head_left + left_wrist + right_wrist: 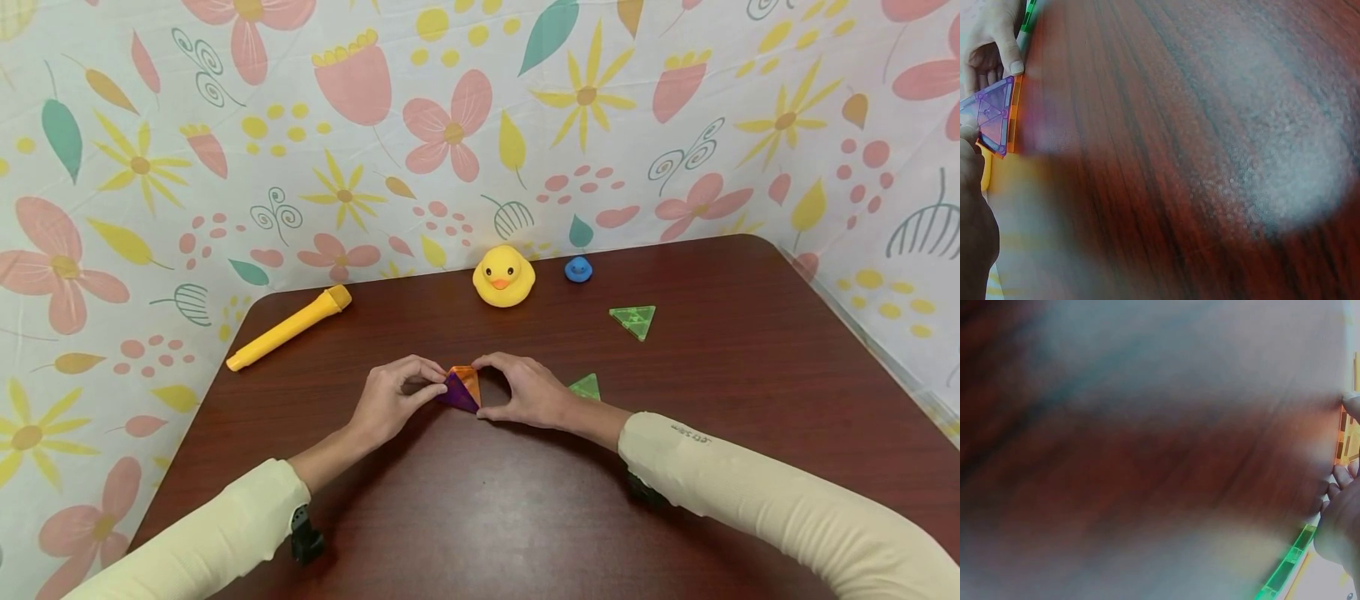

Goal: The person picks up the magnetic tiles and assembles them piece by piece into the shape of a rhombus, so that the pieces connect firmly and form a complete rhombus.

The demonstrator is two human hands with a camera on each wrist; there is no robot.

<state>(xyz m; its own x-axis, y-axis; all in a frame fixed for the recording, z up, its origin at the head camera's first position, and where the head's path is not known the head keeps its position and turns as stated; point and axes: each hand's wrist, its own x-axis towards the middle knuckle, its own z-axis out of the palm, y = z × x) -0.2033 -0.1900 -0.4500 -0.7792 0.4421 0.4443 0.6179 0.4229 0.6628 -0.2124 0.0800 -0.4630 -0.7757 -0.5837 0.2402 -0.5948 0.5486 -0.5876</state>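
Between the two hands, over the middle of the table, a translucent purple triangle magnetic tile (pixel 459 396) tilts against an orange triangle magnetic tile (pixel 469 382). My left hand (pixel 388 398) pinches the purple tile at its left corner with thumb and fingers. From the other side, my right hand (pixel 531 392) grips the orange tile, thumb at its near corner and fingertips at its top. The left wrist view has the purple tile (pixel 994 115) edge to edge with the orange tile (pixel 1014 115). At the right wrist view's margin, fingers frame the orange tile (pixel 1340 437).
One green triangle tile (pixel 587 387) lies just behind the right wrist, another green triangle tile (pixel 634 320) farther back. A yellow rubber duck (pixel 504 277) and small blue duck (pixel 578 269) sit at the table's (pixel 480 517) back edge. A yellow toy microphone (pixel 288 328) lies at left.
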